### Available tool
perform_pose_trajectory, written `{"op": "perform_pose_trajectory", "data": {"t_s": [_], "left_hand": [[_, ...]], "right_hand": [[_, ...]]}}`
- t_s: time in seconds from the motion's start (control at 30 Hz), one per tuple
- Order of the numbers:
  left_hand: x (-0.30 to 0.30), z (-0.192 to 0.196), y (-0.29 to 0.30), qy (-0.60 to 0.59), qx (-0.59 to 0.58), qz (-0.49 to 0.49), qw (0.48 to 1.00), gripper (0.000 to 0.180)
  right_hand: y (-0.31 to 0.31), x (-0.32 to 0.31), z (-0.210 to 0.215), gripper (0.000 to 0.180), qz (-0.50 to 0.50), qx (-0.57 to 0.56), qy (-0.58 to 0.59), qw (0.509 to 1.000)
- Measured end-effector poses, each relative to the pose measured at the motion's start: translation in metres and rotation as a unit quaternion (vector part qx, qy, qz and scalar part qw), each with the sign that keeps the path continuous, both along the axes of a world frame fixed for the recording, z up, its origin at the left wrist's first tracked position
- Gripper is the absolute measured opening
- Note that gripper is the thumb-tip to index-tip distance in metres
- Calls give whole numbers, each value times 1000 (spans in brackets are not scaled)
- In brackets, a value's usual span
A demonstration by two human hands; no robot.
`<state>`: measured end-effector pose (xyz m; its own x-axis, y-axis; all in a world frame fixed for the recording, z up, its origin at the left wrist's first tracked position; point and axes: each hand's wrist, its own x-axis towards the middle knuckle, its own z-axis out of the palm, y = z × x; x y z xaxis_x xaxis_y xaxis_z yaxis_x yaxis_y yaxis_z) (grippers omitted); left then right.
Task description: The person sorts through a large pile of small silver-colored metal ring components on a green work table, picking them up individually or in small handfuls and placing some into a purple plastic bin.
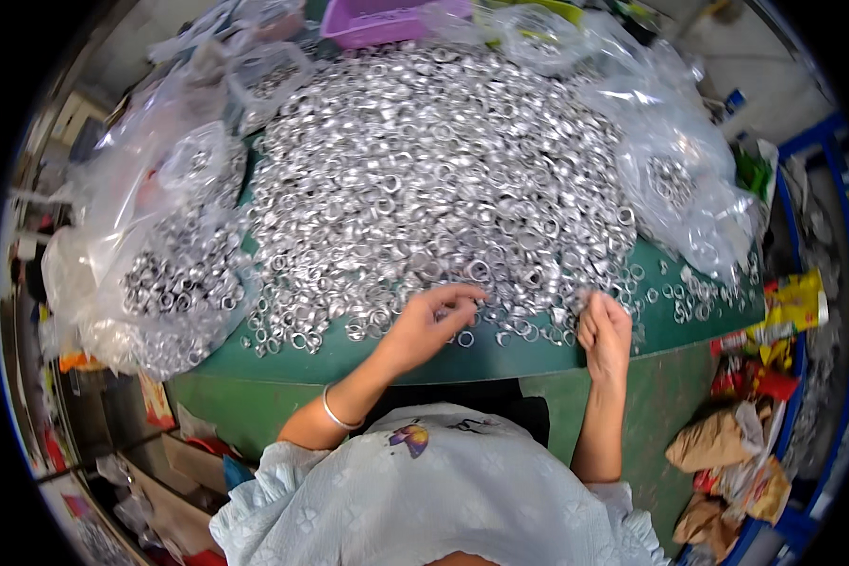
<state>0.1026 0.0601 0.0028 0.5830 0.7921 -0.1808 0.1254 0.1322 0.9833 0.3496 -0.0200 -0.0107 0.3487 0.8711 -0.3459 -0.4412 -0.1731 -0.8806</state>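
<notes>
A big heap of small silver metal rings [434, 179] covers the green table [500, 354]. My left hand [429, 325] rests at the heap's near edge, fingers curled and pinching at loose rings; a bangle sits on that wrist. My right hand [606, 330] is at the heap's near right edge, fingers bent inward over a few rings. Whether either hand has a ring in its grip is hidden by the fingers.
Clear plastic bags of rings lie at the left [170, 274] and at the right [679, 179]. A purple tray [387, 21] stands behind the heap. Crumpled brown paper and colourful wrappers [745, 434] sit in a bin at the lower right.
</notes>
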Motion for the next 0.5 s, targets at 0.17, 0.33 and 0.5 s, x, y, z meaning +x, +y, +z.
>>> {"op": "perform_pose_trajectory", "data": {"t_s": [0.17, 0.33, 0.5], "left_hand": [[19, -7, -26, 45, -12, -54, 997, 23], [25, -3, -30, 97, 23, -67, 993, 23], [24, -6, -31, 103, 11, -68, 992, 23]], "right_hand": [[42, 0, 6, 19, -37, 22, -502, 864], [68, -19, 9, 17, -3, -57, -662, 747], [78, -19, 0, 17, -38, -157, -695, 700]]}}
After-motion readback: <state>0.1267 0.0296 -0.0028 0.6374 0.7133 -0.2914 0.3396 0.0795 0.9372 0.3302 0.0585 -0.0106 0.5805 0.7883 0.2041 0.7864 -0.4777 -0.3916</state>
